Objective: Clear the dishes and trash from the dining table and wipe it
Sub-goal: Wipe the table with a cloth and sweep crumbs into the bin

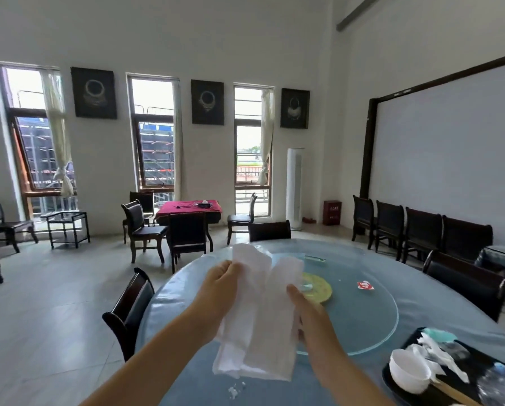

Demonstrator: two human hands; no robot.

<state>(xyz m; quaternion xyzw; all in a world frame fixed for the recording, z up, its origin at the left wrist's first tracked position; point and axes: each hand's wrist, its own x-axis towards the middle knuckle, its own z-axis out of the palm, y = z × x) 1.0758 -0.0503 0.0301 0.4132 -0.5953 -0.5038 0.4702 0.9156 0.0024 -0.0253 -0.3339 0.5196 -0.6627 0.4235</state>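
Both hands hold a white rectangular cloth [260,315] above the round blue surface [421,303]: left hand [220,284] fingers curled around its upper edge, right hand [304,312] fingers clamped on its right side.

The round table [438,303] wears a blue-grey cloth under a clear cover. A glass turntable [371,315] lies on its middle. On the turntable rest a yellow plate [321,288] near its centre, a red wrapper [365,285] right of that plate, and a pale green item [315,259] beyond it. A black tray [476,373] sits on the cloth just right of the turntable's near edge; white scraps [236,389] lie near its left.
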